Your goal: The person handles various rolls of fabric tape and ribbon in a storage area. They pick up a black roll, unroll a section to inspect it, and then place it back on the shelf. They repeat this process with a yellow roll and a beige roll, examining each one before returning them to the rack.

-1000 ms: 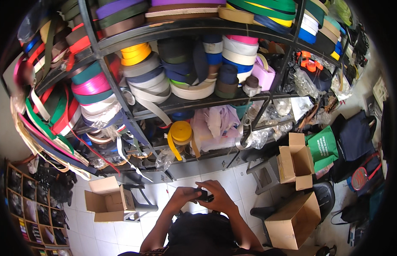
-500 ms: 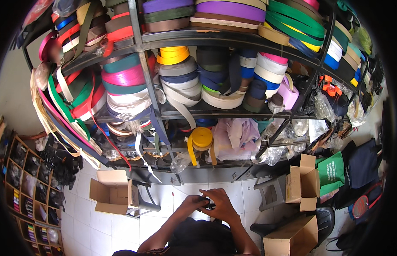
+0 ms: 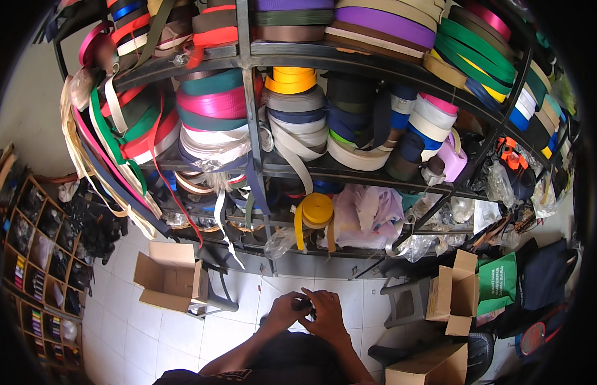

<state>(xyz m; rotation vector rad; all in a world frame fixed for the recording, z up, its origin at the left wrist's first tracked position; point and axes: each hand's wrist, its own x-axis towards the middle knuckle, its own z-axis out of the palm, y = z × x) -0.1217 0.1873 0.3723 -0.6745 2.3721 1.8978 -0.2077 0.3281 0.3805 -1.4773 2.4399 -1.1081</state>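
Close in front of my body, both hands meet over the tiled floor. My left hand (image 3: 285,312) is closed around a small black object (image 3: 304,307), mostly covered by fingers, so its kind cannot be made out. My right hand (image 3: 327,315) reaches in from the other side, its thumb and fingertips curled against the same object. Beyond the hands stands a dark metal rack (image 3: 350,173) stacked with rolls of webbing, among them a yellow roll (image 3: 317,210) on a low shelf.
On a stool at left sits an open cardboard box (image 3: 173,282). To the right are another open box (image 3: 462,292) on a grey stool (image 3: 402,304), a green bag (image 3: 497,287), and a box (image 3: 433,367) on a black chair. A wooden compartment rack (image 3: 42,256) lines the left.
My view has turned, so the rack appears shifted to the right. My right hand's fingers have drawn in closer to the left hand around the black object.
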